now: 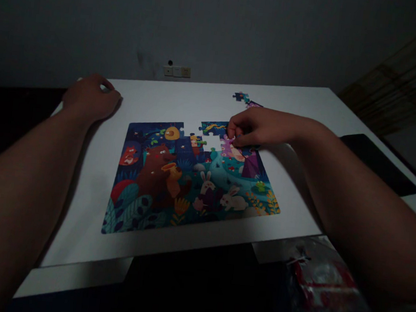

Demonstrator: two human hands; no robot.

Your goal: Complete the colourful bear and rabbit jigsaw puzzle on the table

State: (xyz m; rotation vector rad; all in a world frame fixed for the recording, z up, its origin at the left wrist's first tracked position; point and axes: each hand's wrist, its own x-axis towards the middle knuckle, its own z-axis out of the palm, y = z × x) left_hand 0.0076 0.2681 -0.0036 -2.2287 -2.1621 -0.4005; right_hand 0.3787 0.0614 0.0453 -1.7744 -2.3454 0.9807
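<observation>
A colourful jigsaw puzzle point(176, 182) with a bear and rabbits lies flat on the white table point(92, 174). A white gap point(212, 142) shows in its upper middle. My right hand point(258, 127) rests on the puzzle's top right corner, fingers pinched together on a piece there, beside the gap. My left hand point(90, 96) lies curled, knuckles up, on the table at the far left, apart from the puzzle; nothing shows in it.
Loose puzzle pieces point(245, 99) lie near the table's far edge. A clear plastic bag with red print point(323, 280) sits below the table's front right corner. A dark flat object point(377, 160) lies at the right. Wall sockets point(177, 70) are behind.
</observation>
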